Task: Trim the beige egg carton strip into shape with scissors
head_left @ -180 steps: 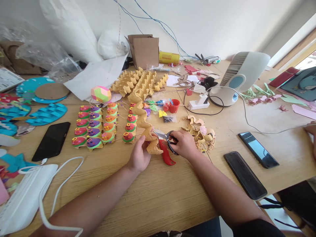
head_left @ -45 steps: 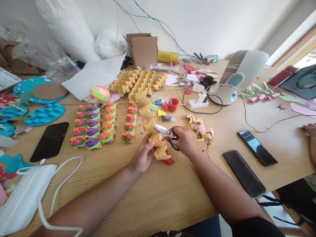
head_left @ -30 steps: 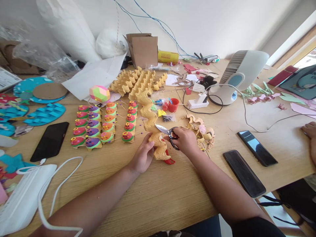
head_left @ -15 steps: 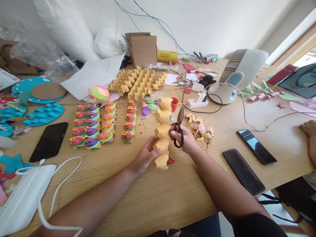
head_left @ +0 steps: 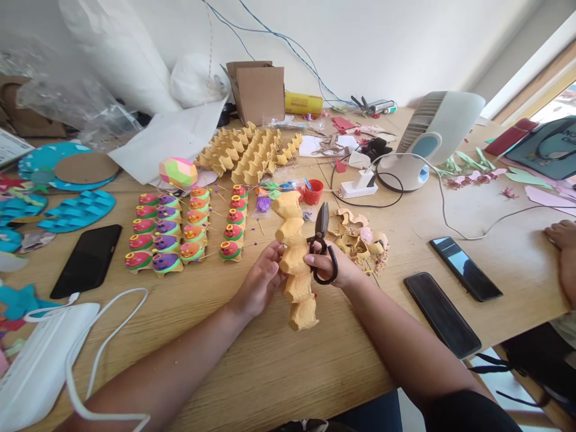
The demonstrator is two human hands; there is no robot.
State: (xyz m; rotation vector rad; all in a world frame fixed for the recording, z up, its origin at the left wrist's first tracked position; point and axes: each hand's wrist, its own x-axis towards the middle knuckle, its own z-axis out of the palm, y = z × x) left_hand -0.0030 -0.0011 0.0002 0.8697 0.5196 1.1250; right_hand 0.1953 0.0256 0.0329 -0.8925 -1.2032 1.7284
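Observation:
A yellow egg-carton strip [head_left: 294, 258] with several cups in a row is held above the table, leaning a little to the left at its top. My left hand [head_left: 258, 282] grips its left side, with some fingertips hidden behind the cups. In my right hand [head_left: 339, 267] is a pair of black-handled scissors [head_left: 321, 231], blades pointing up and together. My right thumb touches the right edge of the strip. A small red thing shows partly behind the strip. To the left stand rows of painted egg-carton caterpillars [head_left: 166, 243], with pink, purple, orange and red heads.
Carton scraps [head_left: 360, 237] lie right of the scissors, with a red cup [head_left: 314, 192] behind them. Uncut egg trays [head_left: 252, 150] sit farther back. Two phones [head_left: 443, 315], a white fan [head_left: 438, 141] and its cable are on the right. Another person's hand [head_left: 562, 234] rests at the right edge.
The strip has tilted, its top going left and its bottom right, and come slightly lower. My left hand has shifted left along it, and my right thumb now meets the strip. The red cup shows more.

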